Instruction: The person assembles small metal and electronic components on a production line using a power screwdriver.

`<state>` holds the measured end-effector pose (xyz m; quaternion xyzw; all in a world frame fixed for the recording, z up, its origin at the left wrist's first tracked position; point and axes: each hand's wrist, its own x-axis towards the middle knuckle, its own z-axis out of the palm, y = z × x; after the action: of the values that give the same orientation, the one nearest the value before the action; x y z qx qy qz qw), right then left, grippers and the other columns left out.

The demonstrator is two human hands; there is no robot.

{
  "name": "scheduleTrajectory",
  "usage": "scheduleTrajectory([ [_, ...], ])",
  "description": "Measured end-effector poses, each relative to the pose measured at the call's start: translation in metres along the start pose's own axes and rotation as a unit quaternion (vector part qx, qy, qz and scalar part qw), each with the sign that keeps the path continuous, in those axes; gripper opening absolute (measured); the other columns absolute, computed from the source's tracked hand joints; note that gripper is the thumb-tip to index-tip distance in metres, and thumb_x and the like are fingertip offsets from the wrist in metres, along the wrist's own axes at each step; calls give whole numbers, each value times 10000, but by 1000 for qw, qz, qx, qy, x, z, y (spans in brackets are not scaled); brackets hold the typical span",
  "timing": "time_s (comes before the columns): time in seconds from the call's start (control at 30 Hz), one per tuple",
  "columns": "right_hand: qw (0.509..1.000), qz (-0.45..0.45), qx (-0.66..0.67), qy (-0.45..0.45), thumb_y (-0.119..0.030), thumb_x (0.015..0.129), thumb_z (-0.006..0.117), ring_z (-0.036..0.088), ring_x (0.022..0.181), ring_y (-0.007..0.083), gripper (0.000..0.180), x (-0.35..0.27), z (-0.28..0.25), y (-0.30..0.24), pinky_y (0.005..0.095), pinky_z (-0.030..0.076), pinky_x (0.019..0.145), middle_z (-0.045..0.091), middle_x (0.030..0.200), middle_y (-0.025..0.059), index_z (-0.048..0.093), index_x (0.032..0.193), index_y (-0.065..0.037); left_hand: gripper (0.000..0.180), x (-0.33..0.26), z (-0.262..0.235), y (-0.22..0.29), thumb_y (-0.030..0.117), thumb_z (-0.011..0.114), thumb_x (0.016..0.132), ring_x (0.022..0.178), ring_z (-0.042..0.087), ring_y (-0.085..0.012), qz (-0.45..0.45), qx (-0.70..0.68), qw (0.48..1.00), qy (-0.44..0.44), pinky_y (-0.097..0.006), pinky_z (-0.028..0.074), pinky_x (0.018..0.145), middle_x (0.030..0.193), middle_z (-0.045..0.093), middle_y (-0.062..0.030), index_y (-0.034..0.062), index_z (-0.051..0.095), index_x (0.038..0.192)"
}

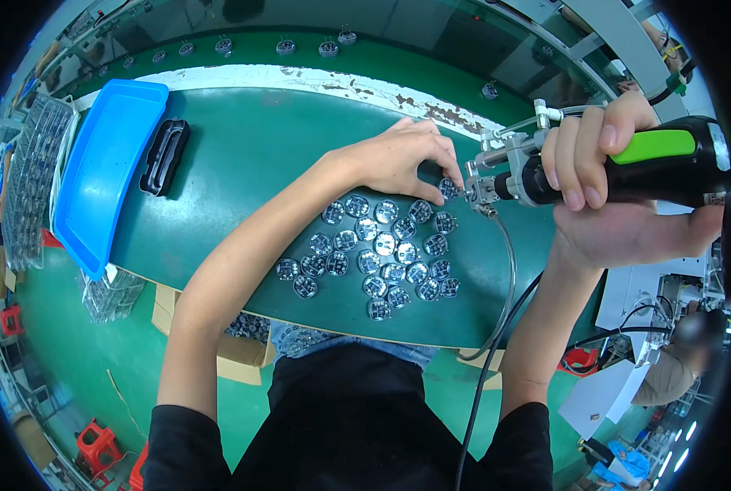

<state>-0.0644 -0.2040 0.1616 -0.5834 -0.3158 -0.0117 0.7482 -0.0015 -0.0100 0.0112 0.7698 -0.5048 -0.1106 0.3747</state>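
With thumb and fingers, my left hand [406,159] grips a small round motor-like part [448,188] at the tip of a power screwdriver. My right hand [598,176] is wrapped around the black and green electric screwdriver [660,159], which lies almost level and points left. Its metal nozzle [481,188] meets the part in my left hand; the exact contact is too small to tell. Several like round silver and black parts [384,243] lie in loose rows on the green tabletop [242,139], just below my left hand.
A blue tray [95,176] and a black plastic holder [165,158] sit at the table's left. Beyond the white ledge, more round parts [286,47] stand on a green conveyor belt [251,57]. A hose [512,270] and black cable hang near my right forearm. Cartons [242,360] stand below the front edge.
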Motion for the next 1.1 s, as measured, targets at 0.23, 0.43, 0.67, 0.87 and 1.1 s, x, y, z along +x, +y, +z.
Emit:
scheduleTrajectory([
  [0.23,1000,15,4,-1,-975,749,369,420,443,65,927,9,-2,18,218,356,476,431,553,-34,495,926,-74,327,-2,1,-6,302,827,797,1163,506,-235,18,3,1000,3,-408,343,1019,1081,628,0,97,728,1033],
  [0.43,1000,23,5,3,-978,747,368,417,441,63,930,6,-9,22,216,355,475,429,550,-35,496,923,-74,355,-2,2,-7,318,834,789,1185,508,-246,21,2,1000,11,-402,347,1026,1140,646,-25,75,724,1024],
  [0.67,1000,25,-1,10,-982,743,368,413,440,61,933,5,-7,25,213,353,473,426,547,-37,497,920,-74,401,-4,0,-4,324,848,778,1240,508,-267,6,4,1000,8,-402,343,1066,1242,648,-106,45,720,1035],
  [0.87,1000,27,-5,15,-985,741,367,410,438,60,936,7,-3,29,210,351,471,423,545,-38,498,916,-75,422,-4,0,-3,331,859,767,1271,503,-286,-2,4,1000,13,-400,346,1082,1294,626,-167,35,725,1036],
  [1.1,999,26,-12,21,-989,737,367,406,436,58,940,7,-3,29,207,350,469,420,542,-40,499,913,-75,425,-4,-2,-2,333,860,766,1264,507,-297,-13,7,1000,13,-396,350,1077,1301,621,-176,34,726,1038],
])
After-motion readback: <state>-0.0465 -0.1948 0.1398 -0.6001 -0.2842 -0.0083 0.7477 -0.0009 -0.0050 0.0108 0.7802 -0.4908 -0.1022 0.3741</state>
